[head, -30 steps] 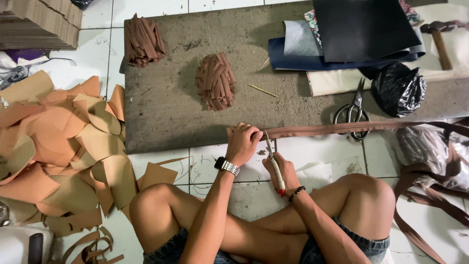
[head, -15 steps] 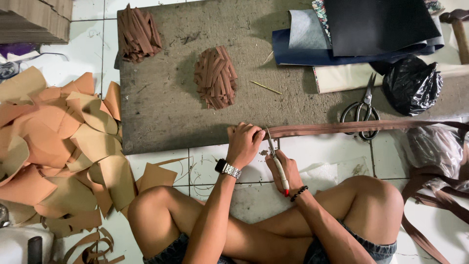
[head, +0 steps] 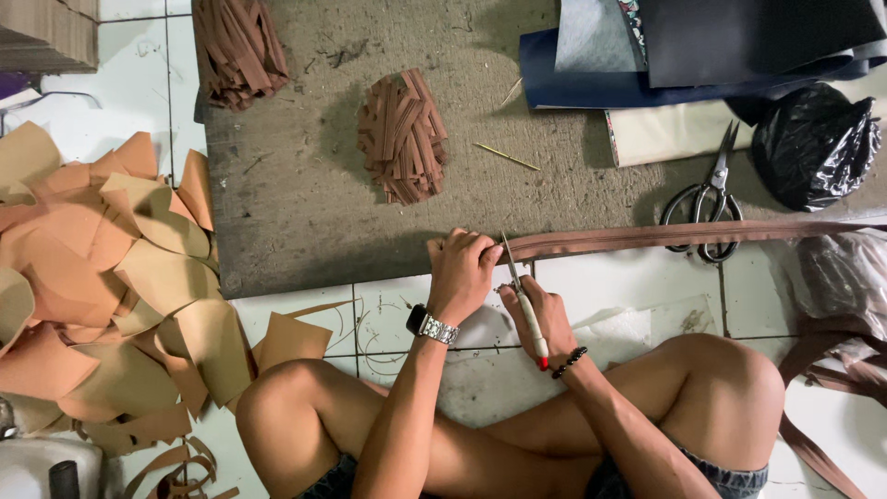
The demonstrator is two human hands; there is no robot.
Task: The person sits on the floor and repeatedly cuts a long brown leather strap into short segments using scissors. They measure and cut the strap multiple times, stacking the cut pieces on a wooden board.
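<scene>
The person sits cross-legged on the tiled floor (head: 637, 286) at the near edge of a grey work mat (head: 305, 212). The left hand (head: 462, 273) is closed over the free end of a long brown strap (head: 684, 236), fingers curled down on it and pinning it at the mat's edge. The right hand (head: 545, 314) sits just beside and below the left, wrapped around a thin-bladed cutter with a pale handle and red butt (head: 525, 300); its blade tip points up at the strap, right next to the left fingers.

By the look of it, the step in hand is cutting a short piece off the strap end. The heap of short brown strips (head: 404, 134) up the mat from the left hand suggests earlier cuts of the same kind. The next move seems to call for a steady pinning hand, with fingertips kept clear of the blade, and a clean pass across the strap's width.

Beyond the right hand, scissors (head: 710, 199) lie across the strap, with a black plastic bag (head: 813, 143) past them. Tan leather offcuts (head: 102, 277) are piled well off to the left hand's far side.

Compared with half a second ago, both hands hold nearly the same pose; only the camera view has shifted slightly.
</scene>
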